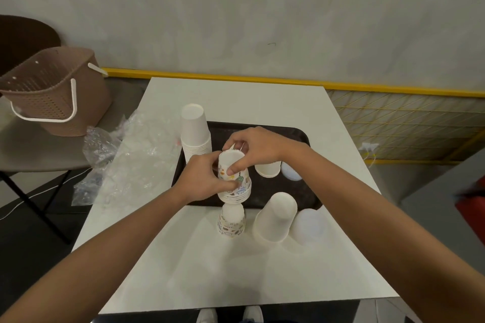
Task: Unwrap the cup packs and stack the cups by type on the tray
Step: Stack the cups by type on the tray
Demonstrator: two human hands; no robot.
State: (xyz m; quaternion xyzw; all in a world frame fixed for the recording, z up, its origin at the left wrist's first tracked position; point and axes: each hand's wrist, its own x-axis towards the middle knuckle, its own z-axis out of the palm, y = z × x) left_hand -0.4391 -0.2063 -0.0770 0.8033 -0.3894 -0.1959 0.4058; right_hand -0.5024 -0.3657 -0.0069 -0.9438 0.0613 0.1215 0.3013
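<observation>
Nearest me, a short printed stack point(231, 221) waits on the tabletop point(236, 270). Over the tray point(296, 134), my left hand point(203, 178) grips the printed cups point(235, 183); my right hand point(253, 148) pinches the top rim. I should seat it squarely.

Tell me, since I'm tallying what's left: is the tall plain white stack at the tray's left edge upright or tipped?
Upright. The tall white stack stands mouth-down, flat base on top, at the left edge of the tray.
</observation>
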